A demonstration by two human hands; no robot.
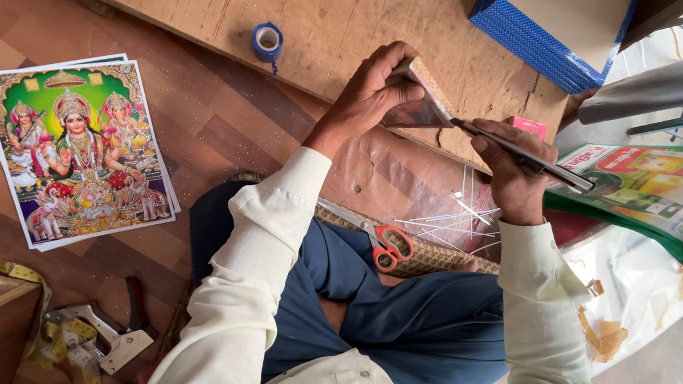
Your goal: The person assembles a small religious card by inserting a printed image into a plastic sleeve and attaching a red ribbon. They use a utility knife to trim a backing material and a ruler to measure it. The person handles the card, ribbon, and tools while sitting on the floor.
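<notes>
My left hand [368, 92] grips the corner of a picture frame moulding [424, 95], a mitred piece with a patterned gold face held against the wooden board. My right hand [514, 174] holds a long flat metal knife-like tool [526, 155], its tip touching the frame corner. On my lap lies another length of patterned moulding [432, 255] with red-handled scissors [378, 241] on top. Several thin clear strips [457, 217] are scattered beside it.
A stack of colourful religious prints [79, 151] lies on the floor at left. A blue tape roll [267, 42] sits on the wooden board [327, 20]. A staple gun [112, 336] and yellow measuring tape [10, 270] lie at lower left. A blue frame [536, 46] and printed boxes [645, 188] are at right.
</notes>
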